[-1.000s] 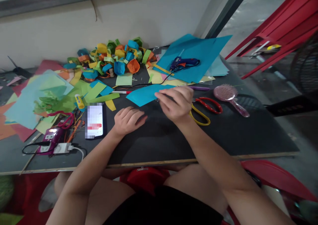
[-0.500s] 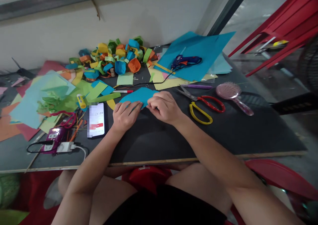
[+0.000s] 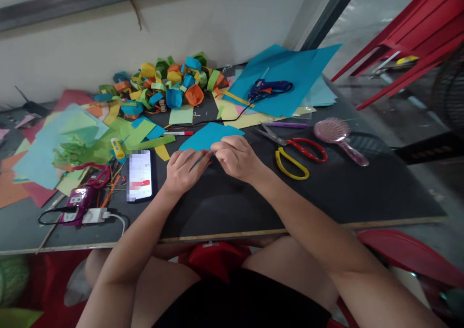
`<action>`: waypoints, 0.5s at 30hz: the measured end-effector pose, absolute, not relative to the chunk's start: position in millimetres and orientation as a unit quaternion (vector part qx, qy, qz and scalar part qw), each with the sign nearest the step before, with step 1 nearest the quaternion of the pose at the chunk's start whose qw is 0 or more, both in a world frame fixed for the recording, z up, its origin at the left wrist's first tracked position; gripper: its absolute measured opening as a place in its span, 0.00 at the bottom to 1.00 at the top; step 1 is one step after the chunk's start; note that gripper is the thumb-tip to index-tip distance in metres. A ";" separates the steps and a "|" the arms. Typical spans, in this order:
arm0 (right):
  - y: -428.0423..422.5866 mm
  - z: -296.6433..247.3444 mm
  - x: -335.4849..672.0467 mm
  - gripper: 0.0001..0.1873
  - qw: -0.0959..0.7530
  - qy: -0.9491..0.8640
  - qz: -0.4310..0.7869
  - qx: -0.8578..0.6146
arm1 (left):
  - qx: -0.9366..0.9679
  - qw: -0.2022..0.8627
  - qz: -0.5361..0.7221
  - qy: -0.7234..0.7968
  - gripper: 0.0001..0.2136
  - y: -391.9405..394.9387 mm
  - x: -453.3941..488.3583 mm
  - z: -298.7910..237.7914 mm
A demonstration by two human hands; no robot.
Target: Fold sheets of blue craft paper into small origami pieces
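Note:
Between my hands is a piece of blue paper (image 3: 208, 135), its near edge partly hidden by my fingers. My left hand (image 3: 185, 170) grips that edge on the left, fingers together. Close beside it, my right hand (image 3: 236, 158) pinches the same edge with curled fingers. Just beyond the paper lies a marker with a red cap (image 3: 186, 133). To the right of my right hand rest scissors (image 3: 290, 149) with one red and one yellow handle, blades apart. A phone (image 3: 140, 176) lies to the left of my left hand.
Small folded paper cups (image 3: 174, 97) in several colours are heaped against the wall. A blue glue gun (image 3: 270, 89) sits on a large blue sheet (image 3: 282, 62). A pink hairbrush (image 3: 339, 137) lies at right. Left are paper sheets (image 3: 43, 154), a glue stick (image 3: 117, 148) and a purple power socket (image 3: 77, 205).
The blue paper has turned and shifted slightly to the right, with more of its right corner showing. My fingers have moved a little along its near edge.

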State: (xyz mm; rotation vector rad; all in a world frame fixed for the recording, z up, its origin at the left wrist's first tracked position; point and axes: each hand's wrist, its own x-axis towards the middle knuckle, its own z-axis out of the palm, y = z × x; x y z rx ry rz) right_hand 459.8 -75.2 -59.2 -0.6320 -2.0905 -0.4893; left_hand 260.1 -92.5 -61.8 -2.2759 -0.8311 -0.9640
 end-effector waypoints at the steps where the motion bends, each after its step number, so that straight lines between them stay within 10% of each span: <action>1: -74.8 -59.7 460.0 0.11 0.431 -0.843 -0.202 -0.250 | -0.839 0.270 -0.363 -0.305 0.11 -92.9 259.4 -61.8; 15: -76.6 -60.5 460.2 0.13 0.495 -0.810 -0.167 -0.267 | -0.811 0.280 -0.406 -0.314 0.09 -89.9 247.6 -58.7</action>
